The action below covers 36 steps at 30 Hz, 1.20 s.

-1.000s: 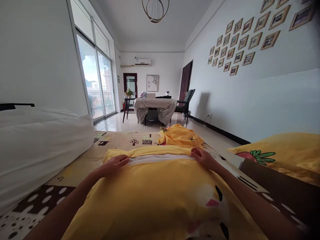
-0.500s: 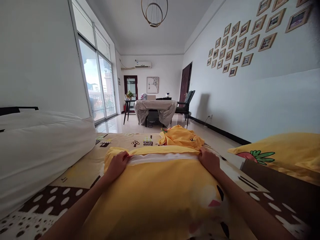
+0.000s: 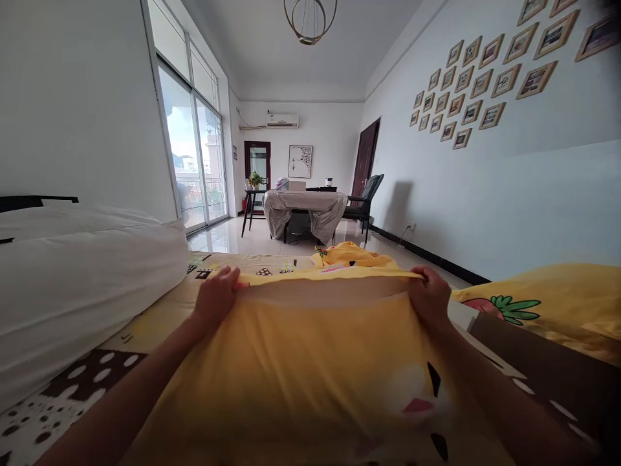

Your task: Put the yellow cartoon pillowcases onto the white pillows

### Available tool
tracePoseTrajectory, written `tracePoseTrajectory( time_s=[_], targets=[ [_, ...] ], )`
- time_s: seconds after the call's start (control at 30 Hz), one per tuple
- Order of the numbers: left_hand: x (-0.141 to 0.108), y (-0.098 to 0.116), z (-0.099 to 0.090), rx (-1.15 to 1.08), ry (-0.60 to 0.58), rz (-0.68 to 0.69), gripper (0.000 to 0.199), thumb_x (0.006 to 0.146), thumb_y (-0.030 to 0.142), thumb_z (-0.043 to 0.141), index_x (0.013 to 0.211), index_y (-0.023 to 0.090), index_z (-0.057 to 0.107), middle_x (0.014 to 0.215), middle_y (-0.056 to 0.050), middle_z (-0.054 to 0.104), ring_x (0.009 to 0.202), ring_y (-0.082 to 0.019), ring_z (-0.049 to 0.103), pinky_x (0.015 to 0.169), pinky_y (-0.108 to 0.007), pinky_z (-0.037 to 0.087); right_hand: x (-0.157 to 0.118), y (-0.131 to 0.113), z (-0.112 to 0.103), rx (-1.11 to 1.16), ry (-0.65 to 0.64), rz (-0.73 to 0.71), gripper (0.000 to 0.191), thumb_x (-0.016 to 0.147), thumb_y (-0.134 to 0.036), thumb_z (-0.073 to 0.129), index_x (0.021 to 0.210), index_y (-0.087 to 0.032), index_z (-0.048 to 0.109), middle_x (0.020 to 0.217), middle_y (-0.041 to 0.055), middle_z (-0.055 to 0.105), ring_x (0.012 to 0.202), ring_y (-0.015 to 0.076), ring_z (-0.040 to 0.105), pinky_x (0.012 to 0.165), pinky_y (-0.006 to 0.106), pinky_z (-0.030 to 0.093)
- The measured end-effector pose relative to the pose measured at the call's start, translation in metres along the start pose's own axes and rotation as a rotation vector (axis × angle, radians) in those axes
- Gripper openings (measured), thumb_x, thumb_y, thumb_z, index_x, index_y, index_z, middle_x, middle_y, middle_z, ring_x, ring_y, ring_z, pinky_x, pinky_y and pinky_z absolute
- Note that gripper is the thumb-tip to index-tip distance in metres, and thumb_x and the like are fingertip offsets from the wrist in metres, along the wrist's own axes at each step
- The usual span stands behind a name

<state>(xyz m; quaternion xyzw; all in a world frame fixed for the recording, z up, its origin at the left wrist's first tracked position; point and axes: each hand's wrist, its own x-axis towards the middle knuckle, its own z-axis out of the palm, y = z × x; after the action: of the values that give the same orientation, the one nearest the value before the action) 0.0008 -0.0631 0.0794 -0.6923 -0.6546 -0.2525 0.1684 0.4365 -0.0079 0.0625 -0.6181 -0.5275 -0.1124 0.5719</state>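
Head view, one yellow cloth cover [image 3: 310, 362]: printed with pink and black markings at its right, it spreads in front of us over patterned bedding [image 3: 109, 372], its far edge drawn out between two hands. A pale band [image 3: 320, 294] runs just below that edge.

Left hand [image 3: 217, 299]: fingers curled round the cover's far left corner, gripping it. Right hand [image 3: 431, 299]: closed likewise on the far right corner — the edge between them nearly straight, the cloth below creased lengthwise.

Handling: we judge the fabric light, soft and limp, neither fragile nor very slippery; the middle would likely sag without tension. We would take hold at both far corners, thumbs over the hem. Whether anything fills the near part, we cannot tell.

Nearby: a yellow cloth bundle [image 3: 352, 254] just beyond the edge; a yellow pillow [image 3: 572, 307] with a carrot-like print, right; a white padded piece [image 3: 87, 278], left; a draped table [image 3: 310, 204], well apart.
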Motion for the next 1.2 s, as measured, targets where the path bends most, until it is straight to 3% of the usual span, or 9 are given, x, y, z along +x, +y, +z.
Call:
tracePoseTrajectory(
  time_s=[0.1,0.23,0.37,0.57,0.67,0.77,0.97,1.07,1.2],
  targets=[
    [0.033,-0.007,-0.021,0.109,0.148,-0.007,0.020,0.090,0.029,0.038,0.084,0.019,0.055,0.092,-0.008,0.059,0.074,-0.022,0.054,0.058,-0.030,0.024,0.013,-0.013,-0.012,0.007,0.067,-0.099,0.021,0.065,-0.029,0.040,0.070,-0.019,0.057,0.072,0.0054,0.063,0.067,0.0182,0.054,0.067,0.030,0.040],
    [0.054,-0.009,-0.019,0.063,0.146,0.012,0.024,0.091,0.028,0.035,0.087,0.018,0.057,0.095,-0.011,0.058,0.093,-0.026,0.052,0.071,-0.033,0.031,0.027,-0.010,-0.011,0.029,0.036,0.043,0.024,0.063,-0.037,0.052,0.078,-0.019,0.059,0.077,0.0056,0.064,0.066,0.0185,0.056,0.065,0.031,0.042],
    [0.045,-0.003,0.030,-0.011,0.010,0.036,0.024,0.089,0.026,0.038,0.081,0.016,0.058,0.091,-0.010,0.059,0.098,-0.026,0.052,0.084,-0.036,0.031,0.023,0.023,0.014,-0.035,-0.059,0.143,0.028,0.062,-0.031,0.057,0.086,-0.017,0.059,0.091,0.0089,0.066,0.072,0.0189,0.058,0.068,0.030,0.043],
    [0.035,-0.019,0.115,-0.175,-0.204,-0.129,0.014,0.078,0.018,0.046,0.067,0.018,0.053,0.075,-0.009,0.063,0.072,-0.022,0.056,0.063,-0.030,0.033,-0.004,0.061,0.054,-0.077,-0.424,0.206,0.015,0.059,-0.018,0.054,0.072,-0.016,0.061,0.080,0.0091,0.068,0.074,0.0213,0.060,0.070,0.032,0.044],
    [0.036,-0.035,0.129,-0.274,-0.202,-0.192,0.009,0.075,0.018,0.048,0.067,0.018,0.051,0.072,-0.006,0.062,0.067,-0.019,0.054,0.058,-0.027,0.031,-0.009,0.025,0.060,0.050,-0.474,0.132,0.029,0.064,-0.021,0.053,0.091,-0.016,0.064,0.100,0.0098,0.068,0.091,0.0213,0.062,0.076,0.030,0.046],
    [0.032,-0.043,0.133,-0.376,-0.180,-0.218,0.007,0.074,0.018,0.049,0.067,0.019,0.047,0.067,-0.002,0.058,0.064,-0.015,0.053,0.057,-0.024,0.033,-0.018,-0.055,0.062,0.195,-0.550,-0.106,0.030,0.068,-0.024,0.052,0.095,-0.019,0.065,0.114,0.0077,0.065,0.108,0.0218,0.056,0.091,0.031,0.041],
    [0.027,-0.044,0.133,-0.478,-0.119,-0.189,0.009,0.069,0.010,0.047,0.069,0.019,0.046,0.071,0.000,0.056,0.069,-0.014,0.052,0.062,-0.023,0.037,-0.080,-0.206,0.102,0.102,-0.931,-0.406,0.025,0.083,-0.029,0.048,0.094,-0.018,0.067,0.091,0.0066,0.071,0.084,0.0195,0.064,0.077,0.029,0.042],
    [0.026,-0.045,0.129,-0.471,-0.098,-0.182,0.011,0.066,0.008,0.046,0.069,0.019,0.047,0.073,-0.002,0.057,0.072,-0.016,0.052,0.066,-0.025,0.038,-0.123,-0.223,0.135,0.014,-0.987,-0.484,0.027,0.087,-0.033,0.047,0.101,-0.018,0.065,0.095,0.0082,0.070,0.091,0.0215,0.062,0.081,0.032,0.038],
    [0.026,-0.048,0.119,-0.484,-0.073,-0.218,0.008,0.071,0.012,0.046,0.073,0.019,0.051,0.077,-0.004,0.060,0.075,-0.018,0.054,0.070,-0.028,0.040,-0.158,-0.208,0.161,0.014,-0.942,-0.484,0.028,0.093,-0.032,0.038,0.096,-0.018,0.063,0.100,0.0073,0.068,0.097,0.0194,0.059,0.087,0.033,0.032]
  ],
)
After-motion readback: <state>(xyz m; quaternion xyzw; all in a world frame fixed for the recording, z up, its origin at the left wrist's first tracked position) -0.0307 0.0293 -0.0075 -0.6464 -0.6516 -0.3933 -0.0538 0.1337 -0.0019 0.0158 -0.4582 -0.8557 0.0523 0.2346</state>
